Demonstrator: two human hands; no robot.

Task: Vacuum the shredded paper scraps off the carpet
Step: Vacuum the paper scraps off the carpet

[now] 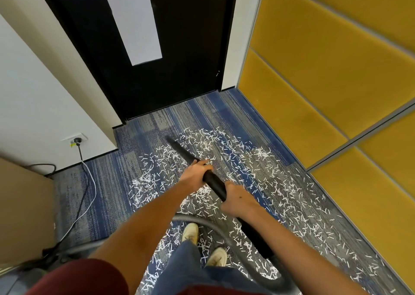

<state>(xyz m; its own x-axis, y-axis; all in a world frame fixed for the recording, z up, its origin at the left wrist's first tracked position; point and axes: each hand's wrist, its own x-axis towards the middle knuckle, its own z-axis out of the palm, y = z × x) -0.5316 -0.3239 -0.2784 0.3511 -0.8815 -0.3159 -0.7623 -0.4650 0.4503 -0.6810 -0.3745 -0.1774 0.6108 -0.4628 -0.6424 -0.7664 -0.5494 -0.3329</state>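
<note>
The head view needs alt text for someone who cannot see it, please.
The left hand and right hand grip a black vacuum wand over white paper scraps strewn on blue-grey carpet before a black door.

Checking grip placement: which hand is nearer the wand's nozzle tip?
Left. The left hand grips the wand closer to the nozzle tip; the right hand grips it behind, toward the hose.

Noted thin, matt white paper in the shredded paper scraps (244,160) mid-frame, over the rough, woven blue-grey pile of the carpet (107,193). Saw smooth matt black plastic on the vacuum wand (214,182) at centre and dull grey plastic on its hose (190,218) below. Found felt-like yellow cloth on the wall panels (314,58) at right, a smooth, faintly sheened black door (190,47) up top, and blue denim trousers (190,272) at bottom.
</note>
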